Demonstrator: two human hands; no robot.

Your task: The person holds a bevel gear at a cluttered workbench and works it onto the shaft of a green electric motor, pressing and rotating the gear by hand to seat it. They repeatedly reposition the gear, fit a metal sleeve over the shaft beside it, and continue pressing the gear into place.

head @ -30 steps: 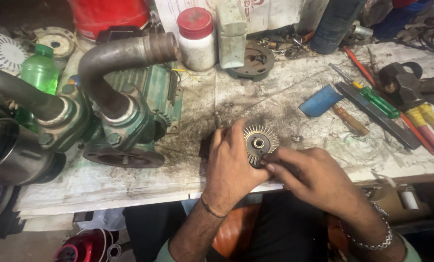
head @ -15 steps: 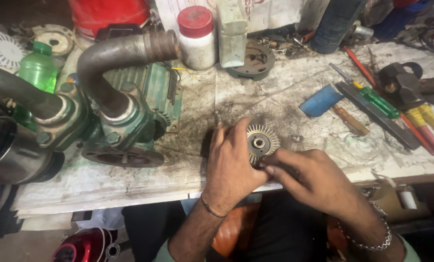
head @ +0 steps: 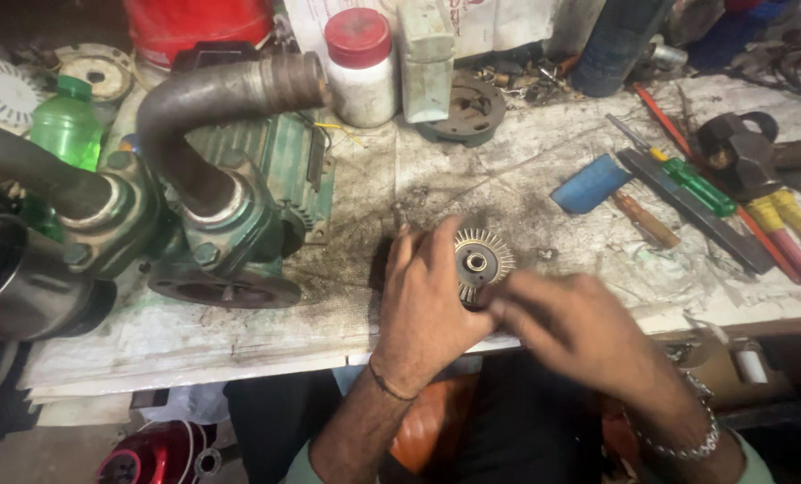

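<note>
Item: my left hand (head: 427, 300), fingers wrapped around the rim of a small round finned disc (head: 481, 263), holding it on edge just above the paper-covered bench (head: 266, 332) so its centre hole faces me.

Item: my right hand (head: 580, 327), blurred, lying against the near lower side of the disc. Whether its fingers pinch anything I cannot tell; it bears on the disc rather than carrying it, my left hand serving as the clamp.

Item: finned disc, pale metal, radial teeth round the edge, dark hub; between both hands, at the near edge of the bench.

Left of my left hand: green pump body (head: 239, 215) with a curved grey pipe (head: 212, 99), standing on its flange, close by. Beyond it a green plastic bottle (head: 64, 130).

Ahead of my hands: white jar with a red lid (head: 360, 67), a pale rectangular container (head: 427, 58), a dark round metal plate (head: 463, 108).

Right and ahead of my right hand: blue block (head: 590, 182), wooden-handled tool (head: 647, 220), green-handled screwdriver (head: 687, 179), flat metal file (head: 705, 215), yellow-and-red handled tools (head: 790, 233), laid side by side within reach.
</note>
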